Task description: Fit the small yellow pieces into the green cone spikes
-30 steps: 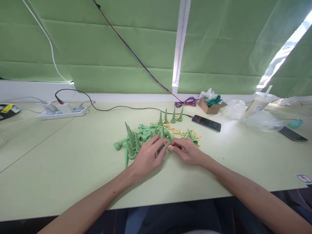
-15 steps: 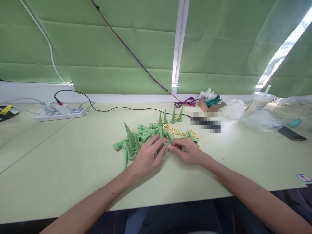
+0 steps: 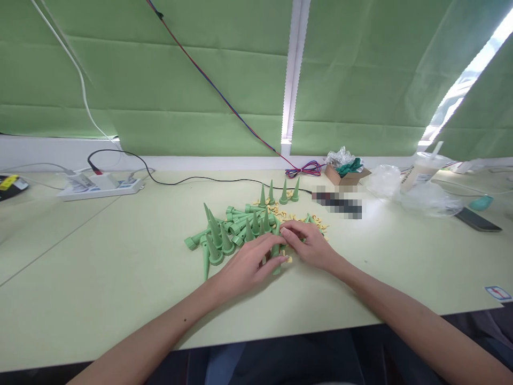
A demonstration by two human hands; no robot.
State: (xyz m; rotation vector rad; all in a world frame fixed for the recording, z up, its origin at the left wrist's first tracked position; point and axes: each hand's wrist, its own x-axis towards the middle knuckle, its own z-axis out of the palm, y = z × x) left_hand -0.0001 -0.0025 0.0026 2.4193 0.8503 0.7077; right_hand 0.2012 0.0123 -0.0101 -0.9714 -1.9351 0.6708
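Observation:
A hollow green plastic spike (image 3: 276,251) stands out between my hands, its narrow end towards the back. My left hand (image 3: 254,263) is closed on its sides, fingers above and thumb below. At that thumb's tip shows a small yellow plastic piece (image 3: 290,260); whether the thumb grips it is unclear. My right hand (image 3: 308,243) is closed with thumb and forefinger at the spike's upper part, its other fingers curled out of sight. Left of my hands, green spikes (image 3: 216,243) stand and lie in a pile. Yellow pieces (image 3: 282,209) are scattered behind my hands, partly hidden.
Several spikes (image 3: 284,193) stand upright at the back. Behind the pile runs a black cable (image 3: 200,177) from a power strip (image 3: 124,187). Towards the right are a small cardboard box (image 3: 345,175), a plastic cup (image 3: 420,170), clear bags and a phone (image 3: 478,220).
My left hand has shifted slightly right and opened wider around the spike, which now shows between my hands. The right fingers have moved a little up. A yellow piece now shows by my left thumb.

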